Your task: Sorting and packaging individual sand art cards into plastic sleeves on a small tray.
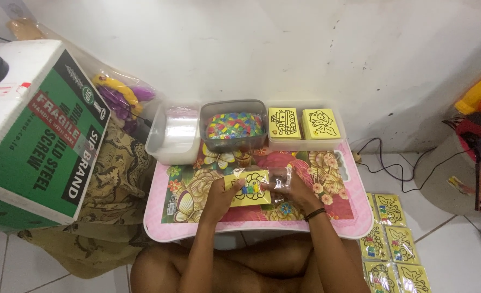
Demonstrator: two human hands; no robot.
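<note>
both hands meet over the middle of a small pink tray table with a floral top. the left hand grips the left edge of a yellow card, thumb on top, fingers curled under. the right hand is clamped on a clear bag that covers the card's right side; a black band sits on that wrist. the card shows a line drawing and some small coloured bits on it, and it lies just above the table surface, near the front edge, tilted slightly.

along the back of the table stand three containers side by side, touching the wall side. the left tub holds a stack of clear bags. the middle tub is grey and full of small multicoloured pieces. the right tray holds two piles of yellow cards with dark outlines.

to the left, a large green and white box rests on patterned cloth, with a bag of purple and yellow toys behind it. on the floor at the right lie packed yellow cards in rows, just beside the table. a black cable runs along the white tiles near the wall. the person's bare legs are folded under the table.
</note>
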